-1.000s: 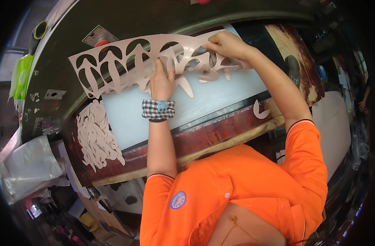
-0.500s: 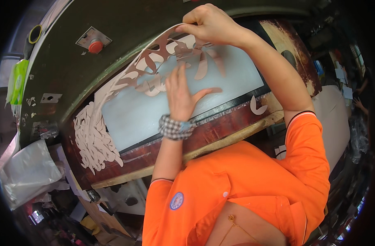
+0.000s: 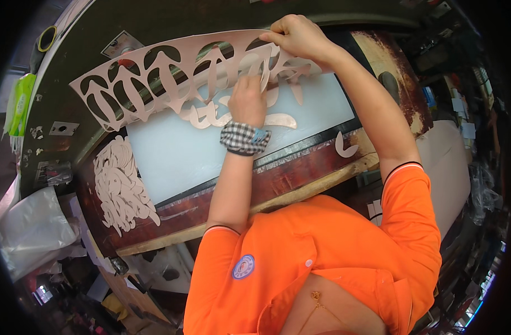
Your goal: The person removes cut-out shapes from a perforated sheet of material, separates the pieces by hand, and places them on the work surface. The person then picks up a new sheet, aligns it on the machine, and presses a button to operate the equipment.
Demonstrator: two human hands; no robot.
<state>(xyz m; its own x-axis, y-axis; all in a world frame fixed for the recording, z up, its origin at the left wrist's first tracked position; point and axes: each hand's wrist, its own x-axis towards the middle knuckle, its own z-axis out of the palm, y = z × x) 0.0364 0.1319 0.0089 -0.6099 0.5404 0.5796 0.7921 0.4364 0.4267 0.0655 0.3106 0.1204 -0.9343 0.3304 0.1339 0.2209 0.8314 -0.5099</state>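
Note:
My right hand [image 3: 300, 38] pinches the upper edge of a pale pinkish sheet [image 3: 171, 49] full of curved cut-out holes. The sheet is lifted and slants across the far side of a whitish-blue cutting board [image 3: 171, 153]. My left hand [image 3: 248, 103], with a checked band at the wrist, is below the sheet over the board. Its fingers are bent and close together against pale pieces; what they grip is hidden. A curved cut piece [image 3: 281, 120] lies beside that hand, and overlapping curved pieces [image 3: 208, 114] lie to its left.
A heap of curved cut pieces [image 3: 118, 181] sits left of the board. One loose curved piece [image 3: 346, 146] lies on the worn red-brown table edge at right. A dark green machine body [image 3: 77, 106] stands beyond, with a clear plastic bag [image 3: 35, 226] at lower left.
The sheet's left part has come up off the board and now faces me, covering the red button. My left hand's spread fingers have closed in. My right hand has shifted slightly right and down.

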